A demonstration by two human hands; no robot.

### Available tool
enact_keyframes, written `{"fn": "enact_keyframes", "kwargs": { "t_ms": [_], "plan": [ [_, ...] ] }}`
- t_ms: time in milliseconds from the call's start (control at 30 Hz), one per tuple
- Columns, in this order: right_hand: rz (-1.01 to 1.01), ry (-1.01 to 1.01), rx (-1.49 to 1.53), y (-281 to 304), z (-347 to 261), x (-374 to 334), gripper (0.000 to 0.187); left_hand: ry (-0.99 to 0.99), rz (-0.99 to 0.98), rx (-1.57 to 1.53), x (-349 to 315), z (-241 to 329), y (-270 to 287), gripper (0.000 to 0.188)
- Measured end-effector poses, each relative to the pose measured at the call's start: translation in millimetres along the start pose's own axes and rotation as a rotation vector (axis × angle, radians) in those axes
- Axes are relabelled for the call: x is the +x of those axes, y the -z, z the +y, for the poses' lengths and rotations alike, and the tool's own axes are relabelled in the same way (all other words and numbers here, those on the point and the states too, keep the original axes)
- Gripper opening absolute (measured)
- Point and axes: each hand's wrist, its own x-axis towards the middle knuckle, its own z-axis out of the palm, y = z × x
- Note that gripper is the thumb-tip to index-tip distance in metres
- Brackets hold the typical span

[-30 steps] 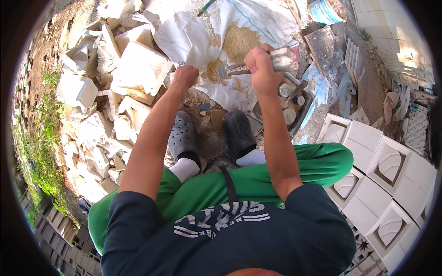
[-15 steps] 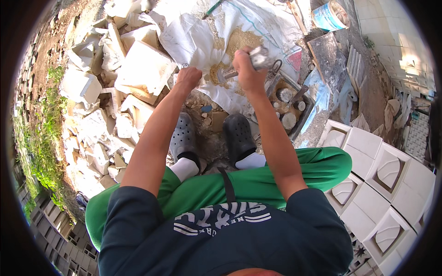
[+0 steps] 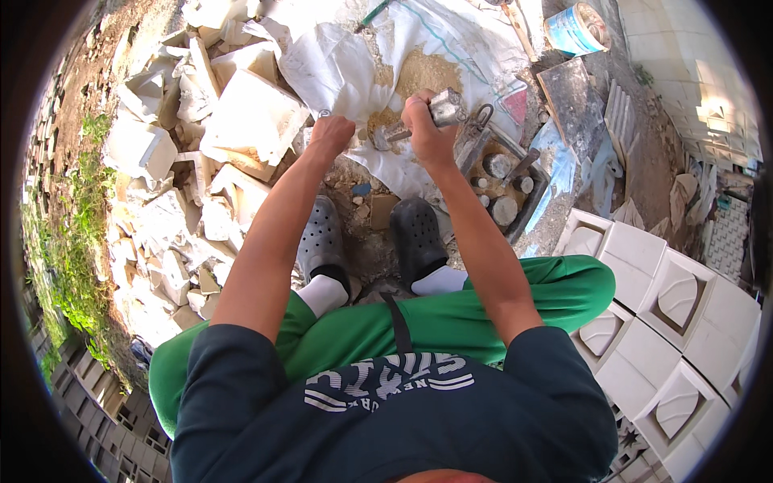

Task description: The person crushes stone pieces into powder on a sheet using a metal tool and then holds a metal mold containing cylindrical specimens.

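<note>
My left hand (image 3: pixel 332 134) is closed in a fist beside the white rubble. A small round metal end (image 3: pixel 324 113) shows just above it; the rest of what it grips is hidden. Over the white sacking (image 3: pixel 322 68), my right hand (image 3: pixel 431 135) wraps round a hammer-like tool. That tool's grey, block-shaped metal head (image 3: pixel 448 107) sticks out on the hand's right. On the other side of the hand, toward my left fist, lies a flat metal end (image 3: pixel 381 139); whether it belongs to the same tool I cannot tell. Yellowish sand (image 3: pixel 427 74) lies beyond my hands on the sacking.
Broken white blocks (image 3: pixel 254 117) pile up on the left. Near my right forearm stands a dark tray (image 3: pixel 538 193) holding several round pieces. White moulded blocks (image 3: pixel 636 249) are stacked at right. A blue-white bucket (image 3: pixel 568 32) lies far right. My grey clogs (image 3: pixel 416 233) stand below the hands.
My right hand has shifted slightly left, and the tool's blurred metal head now appears sharper and a little lower. My left fist has hardly moved.
</note>
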Motion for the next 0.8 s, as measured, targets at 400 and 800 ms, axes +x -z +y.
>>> {"fn": "enact_keyframes", "kwargs": {
  "t_ms": [400,800],
  "plan": [
    [0.048,0.021,-0.017,-1.9,-30.2,12.7,0.03,0.003,0.079,-0.019,-3.9,-4.5,0.3,0.008],
    [0.002,0.002,0.085,-2.0,-53.5,28.4,0.019,0.016,0.001,0.052,-7.5,-2.3,9.5,0.01]
  ]
}}
